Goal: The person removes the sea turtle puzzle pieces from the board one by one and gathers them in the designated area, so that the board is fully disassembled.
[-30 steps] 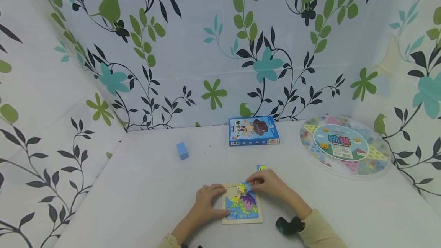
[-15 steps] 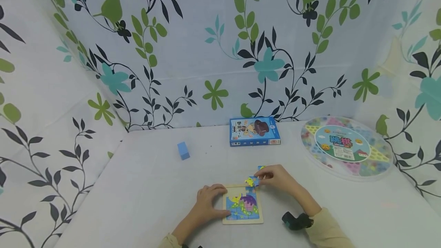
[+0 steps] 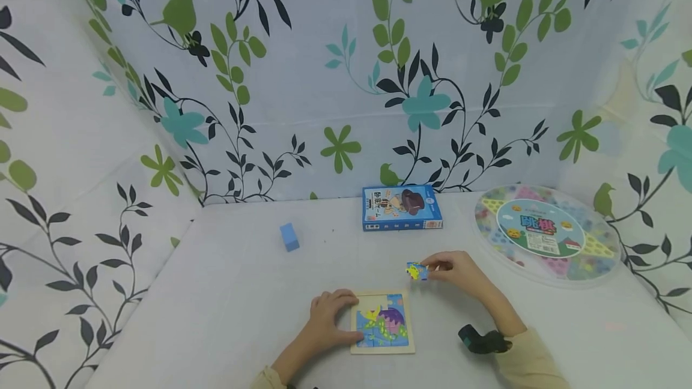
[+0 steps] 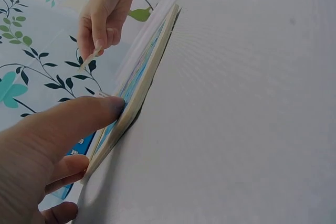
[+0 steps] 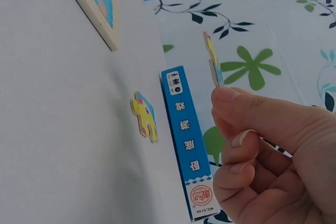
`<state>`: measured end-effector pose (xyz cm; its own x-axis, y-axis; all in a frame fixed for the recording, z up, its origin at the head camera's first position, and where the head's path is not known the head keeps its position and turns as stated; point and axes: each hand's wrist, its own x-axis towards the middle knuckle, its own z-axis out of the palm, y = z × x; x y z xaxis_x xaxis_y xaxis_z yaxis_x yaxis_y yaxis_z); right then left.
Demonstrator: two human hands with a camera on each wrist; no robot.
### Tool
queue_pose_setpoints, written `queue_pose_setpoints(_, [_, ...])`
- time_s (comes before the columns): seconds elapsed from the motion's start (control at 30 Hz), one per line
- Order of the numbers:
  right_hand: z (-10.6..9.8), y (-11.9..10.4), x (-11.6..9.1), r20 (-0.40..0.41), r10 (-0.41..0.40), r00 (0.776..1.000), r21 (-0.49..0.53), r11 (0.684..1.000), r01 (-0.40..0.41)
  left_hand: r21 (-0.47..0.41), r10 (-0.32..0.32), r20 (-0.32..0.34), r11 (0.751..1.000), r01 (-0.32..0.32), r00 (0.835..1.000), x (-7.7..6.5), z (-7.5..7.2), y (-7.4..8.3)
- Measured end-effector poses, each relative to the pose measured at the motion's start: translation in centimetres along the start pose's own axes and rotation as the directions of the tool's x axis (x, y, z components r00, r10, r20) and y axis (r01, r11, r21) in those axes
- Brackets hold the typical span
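A wooden jigsaw puzzle (image 3: 382,341) in a pale frame lies on the table, its pieces showing a yellow and purple picture on blue. My left hand (image 3: 328,323) holds the frame's left side, the thumb over the lower edge and the fingers at the upper corner. My right hand (image 3: 459,275) is raised beyond the puzzle's upper right corner and pinches a yellow-and-blue puzzle piece (image 5: 214,64) between thumb and fingers. Below it, a second puzzle piece (image 5: 144,117) lies on the table in the right wrist view; the head view mostly hides it behind the held one.
A blue game box (image 3: 402,208) lies at the table's back edge. To its right is a round, clear-lidded board game (image 3: 546,233). A small blue block (image 3: 289,237) rests at the back left. Patterned cloth (image 3: 346,77) hangs behind the table.
My right hand has lifted the pinched piece from the puzzle's top and carried it away, up and to the right. The left hand stays on the frame.
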<state>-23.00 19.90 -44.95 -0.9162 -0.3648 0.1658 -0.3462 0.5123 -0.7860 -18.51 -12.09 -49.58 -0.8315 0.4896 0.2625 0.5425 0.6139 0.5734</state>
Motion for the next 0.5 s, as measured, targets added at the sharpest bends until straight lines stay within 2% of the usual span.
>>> queue_pose_setpoints(0.27, [-1.3, 0.6, -0.3, -0.065, 0.051, 0.997, -0.031, 0.998, -0.053, -0.004, -0.007, 0.005, 1.0, 0.007, 1.0, 0.0, -0.2, 0.3])
queue_pose_setpoints(0.5, [-1.5, 1.3, -0.5, -0.081, 0.064, 0.995, -0.062, 0.996, -0.069, -0.009, -0.009, 0.014, 1.0, 0.009, 1.0, 0.0, -0.2, 0.4])
